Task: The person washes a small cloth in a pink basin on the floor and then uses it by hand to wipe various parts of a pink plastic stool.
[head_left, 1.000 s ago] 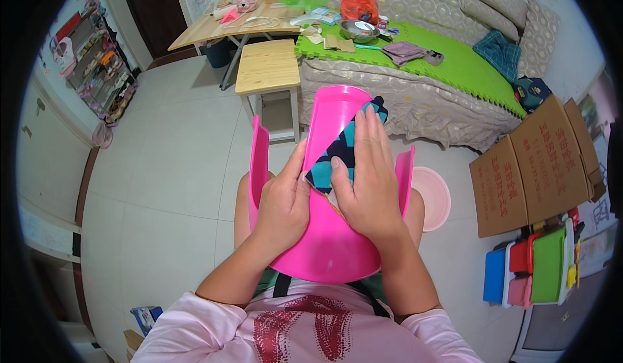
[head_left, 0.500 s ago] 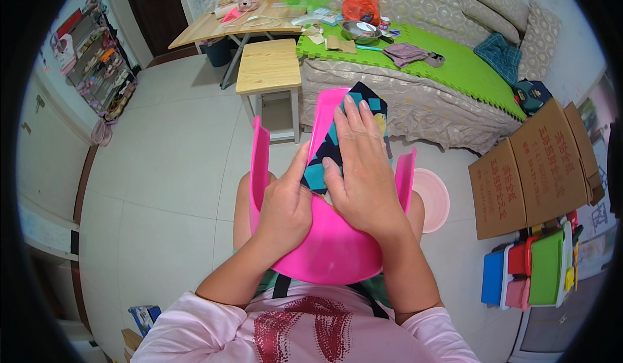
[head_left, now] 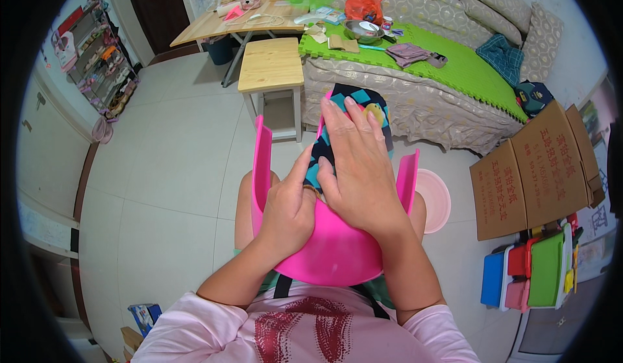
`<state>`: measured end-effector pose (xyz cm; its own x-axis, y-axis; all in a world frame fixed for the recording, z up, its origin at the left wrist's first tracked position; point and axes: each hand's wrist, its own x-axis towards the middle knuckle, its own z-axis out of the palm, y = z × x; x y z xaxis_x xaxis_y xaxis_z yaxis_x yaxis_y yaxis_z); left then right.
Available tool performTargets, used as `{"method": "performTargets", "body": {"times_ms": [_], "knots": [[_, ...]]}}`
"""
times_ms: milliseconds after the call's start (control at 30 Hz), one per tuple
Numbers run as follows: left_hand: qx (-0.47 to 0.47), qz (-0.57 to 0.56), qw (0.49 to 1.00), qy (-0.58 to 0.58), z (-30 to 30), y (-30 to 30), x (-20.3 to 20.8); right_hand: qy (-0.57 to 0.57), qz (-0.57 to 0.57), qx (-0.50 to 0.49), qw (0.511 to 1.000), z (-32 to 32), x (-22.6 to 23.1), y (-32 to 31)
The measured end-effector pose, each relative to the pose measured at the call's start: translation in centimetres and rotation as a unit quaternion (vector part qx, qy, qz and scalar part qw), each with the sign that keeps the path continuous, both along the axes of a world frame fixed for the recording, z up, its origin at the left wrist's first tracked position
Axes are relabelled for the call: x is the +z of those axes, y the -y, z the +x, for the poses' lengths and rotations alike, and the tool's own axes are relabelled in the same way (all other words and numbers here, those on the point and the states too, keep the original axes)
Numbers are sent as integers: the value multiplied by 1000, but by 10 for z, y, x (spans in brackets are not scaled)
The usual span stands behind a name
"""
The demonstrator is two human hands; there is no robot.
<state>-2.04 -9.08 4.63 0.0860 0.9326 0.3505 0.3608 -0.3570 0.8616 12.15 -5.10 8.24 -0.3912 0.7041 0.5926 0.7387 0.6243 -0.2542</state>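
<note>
Smooth, glossy plastic shell (head_left: 334,253) — matt patterned cloth (head_left: 357,96)

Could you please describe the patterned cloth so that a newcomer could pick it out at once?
Find the large bright pink plastic piece in the middle. Toward its far end, under the right hand, lies the cloth. Its navy-and-teal pattern sets it apart from the plain pink.

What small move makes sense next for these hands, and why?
Perhaps slide the right hand a little toward the far edge of the navy-and-teal patterned cloth: it lies flat over the cloth, which extends beyond it, and the left hand, at the near-left edge, seems placed to steady it.
</note>
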Motion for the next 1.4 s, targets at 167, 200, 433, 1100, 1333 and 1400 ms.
{"method": "performTargets", "body": {"times_ms": [167,200,433,1100,1333,1400], "knots": [[-6,12,1000,8,0,0,-2,2,5,3,1000,0,0,0],[-7,15,1000,8,-1,1,0,6,9,1,1000,0,0,1],[-18,-21,999,17,1,4,11,-65,-1,53,996,7,-5,6],[-2,5,1000,-24,3,2,8,-38,23,1,999,7,-4,-4],[-2,-17,1000,-14,1,4,5,-14,20,-16,1000,3,-3,0],[-4,-9,1000,-20,0,5,4,-10,24,-12,1000,4,-3,2]]}}
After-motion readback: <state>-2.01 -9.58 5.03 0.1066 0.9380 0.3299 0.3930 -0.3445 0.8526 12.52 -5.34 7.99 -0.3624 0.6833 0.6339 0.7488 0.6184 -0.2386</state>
